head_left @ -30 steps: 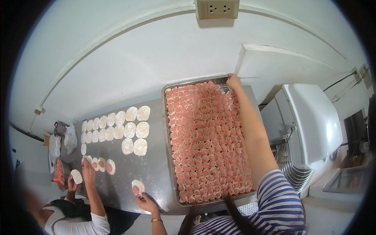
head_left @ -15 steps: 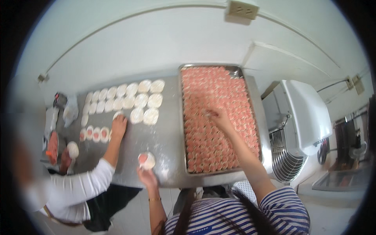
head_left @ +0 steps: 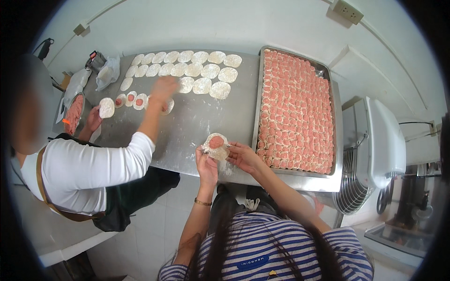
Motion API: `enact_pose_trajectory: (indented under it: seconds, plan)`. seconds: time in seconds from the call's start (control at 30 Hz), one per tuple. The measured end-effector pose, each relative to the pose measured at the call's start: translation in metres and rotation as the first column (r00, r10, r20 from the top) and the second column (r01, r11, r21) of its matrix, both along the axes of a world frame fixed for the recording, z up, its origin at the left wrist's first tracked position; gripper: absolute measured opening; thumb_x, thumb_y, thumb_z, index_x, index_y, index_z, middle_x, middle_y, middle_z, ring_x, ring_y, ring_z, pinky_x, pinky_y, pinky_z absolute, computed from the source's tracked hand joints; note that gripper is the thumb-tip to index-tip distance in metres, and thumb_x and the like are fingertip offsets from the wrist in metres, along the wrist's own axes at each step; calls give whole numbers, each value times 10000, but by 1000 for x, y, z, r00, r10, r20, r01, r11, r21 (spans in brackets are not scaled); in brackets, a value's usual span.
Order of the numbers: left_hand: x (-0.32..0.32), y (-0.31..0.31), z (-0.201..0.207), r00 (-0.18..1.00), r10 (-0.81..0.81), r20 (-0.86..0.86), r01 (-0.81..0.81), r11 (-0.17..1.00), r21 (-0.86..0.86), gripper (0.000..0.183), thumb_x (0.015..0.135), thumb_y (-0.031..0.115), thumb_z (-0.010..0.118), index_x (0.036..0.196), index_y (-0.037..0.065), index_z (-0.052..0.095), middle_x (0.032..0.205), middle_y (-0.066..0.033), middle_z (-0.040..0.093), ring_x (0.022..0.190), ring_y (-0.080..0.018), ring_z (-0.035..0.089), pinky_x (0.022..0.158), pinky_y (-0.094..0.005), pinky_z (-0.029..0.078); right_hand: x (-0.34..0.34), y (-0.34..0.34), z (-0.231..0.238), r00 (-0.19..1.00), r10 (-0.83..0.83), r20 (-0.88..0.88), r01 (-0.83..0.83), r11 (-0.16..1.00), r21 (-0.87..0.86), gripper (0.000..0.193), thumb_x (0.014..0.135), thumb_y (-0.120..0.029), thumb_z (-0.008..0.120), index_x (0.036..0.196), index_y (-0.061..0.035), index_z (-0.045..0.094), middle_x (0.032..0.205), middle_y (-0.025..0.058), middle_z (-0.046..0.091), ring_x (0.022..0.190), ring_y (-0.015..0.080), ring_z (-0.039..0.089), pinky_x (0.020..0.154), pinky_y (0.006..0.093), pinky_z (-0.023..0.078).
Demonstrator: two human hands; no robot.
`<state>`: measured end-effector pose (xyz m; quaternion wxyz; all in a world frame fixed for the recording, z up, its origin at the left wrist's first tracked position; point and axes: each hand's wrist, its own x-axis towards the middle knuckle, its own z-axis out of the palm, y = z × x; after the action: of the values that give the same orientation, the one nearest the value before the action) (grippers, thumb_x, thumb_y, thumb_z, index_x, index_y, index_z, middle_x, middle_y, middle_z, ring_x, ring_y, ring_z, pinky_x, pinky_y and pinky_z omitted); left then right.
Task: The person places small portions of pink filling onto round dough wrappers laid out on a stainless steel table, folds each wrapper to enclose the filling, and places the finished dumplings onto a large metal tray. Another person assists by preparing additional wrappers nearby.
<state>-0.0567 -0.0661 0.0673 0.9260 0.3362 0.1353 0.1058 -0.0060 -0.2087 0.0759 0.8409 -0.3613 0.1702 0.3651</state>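
Observation:
A round dough wrapper (head_left: 219, 154) with a dab of pink meat filling (head_left: 216, 142) is held up over the table's front edge. My left hand (head_left: 207, 169) grips it from the left and below, thumb at its edge. On the opposite side, the fingers of my right hand (head_left: 243, 156) are closed on the wrapper's right edge. Just beyond my right hand lies a large metal tray (head_left: 257, 110), filled with rows of small pink-topped dumplings (head_left: 295, 112).
Floured wrappers (head_left: 193, 70) lie in rows on the steel table (head_left: 187, 122). At left, a co-worker's blurred hand (head_left: 164, 89) hovers over filled wrappers; their other holds a wrapper (head_left: 107, 108) beside a pan of meat filling (head_left: 73, 114). A white mixer (head_left: 375, 140) stands at right.
My right hand has come from over the tray to the wrapper in my left hand. The co-worker's right hand has lifted off the table. The whole view has shifted.

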Motion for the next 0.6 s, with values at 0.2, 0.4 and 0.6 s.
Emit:
enact_pose_trajectory:
  seconds: [0.2,0.4,0.6]
  plan:
    - [-14,15,-21,977,-9,-211,42,987,153,346,922,136,390,1243,16,439,1209,-110,517,1131,-202,526,915,-327,460,-5,19,-41,999,-20,48,34,950,-312,154,886,-69,575,1035,-27,582,912,44,620,809,142,613,741,290,501]
    - [-17,29,-37,897,-84,-433,297,842,451,320,940,94,396,1210,-17,526,1167,-122,599,1018,-187,600,851,-287,487,-7,18,-55,994,-4,110,42,936,-350,199,846,-6,560,1042,16,588,945,66,629,840,157,617,730,273,501]
    - [-13,29,-44,943,-148,-298,320,647,692,329,855,-61,513,1175,-16,578,1116,-104,620,922,-158,625,738,-254,521,-30,18,-63,839,128,528,190,842,-505,303,773,38,603,1075,33,627,934,86,666,811,147,636,708,263,515]
